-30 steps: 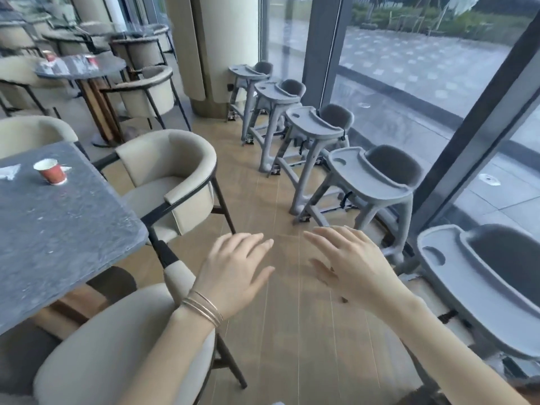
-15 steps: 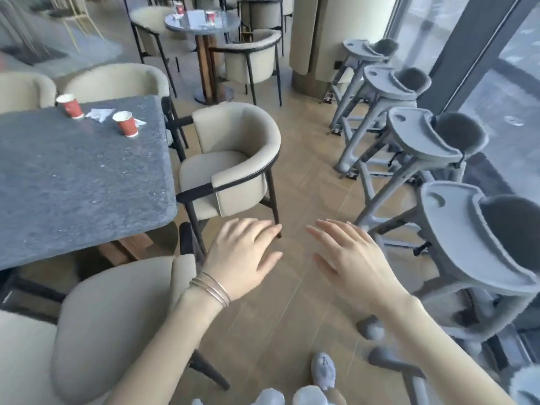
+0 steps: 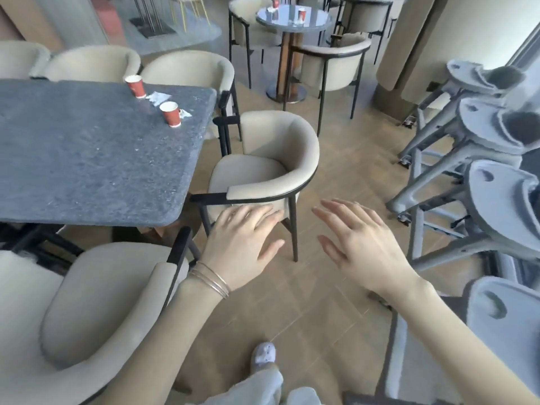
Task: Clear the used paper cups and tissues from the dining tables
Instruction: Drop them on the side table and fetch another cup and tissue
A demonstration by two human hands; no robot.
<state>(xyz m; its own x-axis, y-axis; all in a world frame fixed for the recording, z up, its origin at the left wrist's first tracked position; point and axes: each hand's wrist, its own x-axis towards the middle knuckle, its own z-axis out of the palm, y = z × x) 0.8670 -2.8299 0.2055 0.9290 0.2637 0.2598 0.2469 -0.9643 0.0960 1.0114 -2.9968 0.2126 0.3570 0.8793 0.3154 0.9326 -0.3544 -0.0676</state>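
Note:
Two red paper cups stand on the dark grey stone table [image 3: 87,159]: one cup [image 3: 171,114] near its right edge, another cup [image 3: 135,86] near the far edge. A crumpled white tissue [image 3: 157,97] lies between them, and a second tissue [image 3: 184,113] sits beside the nearer cup. Farther off, a small round table [image 3: 292,20] carries a red cup [image 3: 302,15], with another red cup [image 3: 275,0] at its back. My left hand [image 3: 242,242] and my right hand [image 3: 361,244] hover over the floor, palms down, fingers spread, holding nothing, well short of the cups.
Beige armchairs ring the stone table; one armchair [image 3: 263,165] stands just ahead of my left hand, another armchair [image 3: 87,302] at lower left. A row of grey high chairs [image 3: 493,182] lines the right side. Wooden floor [image 3: 330,176] runs between them.
The view has swung left and down, bringing the stone table, both cups and the tissues closer. My hands have stayed open in front of me.

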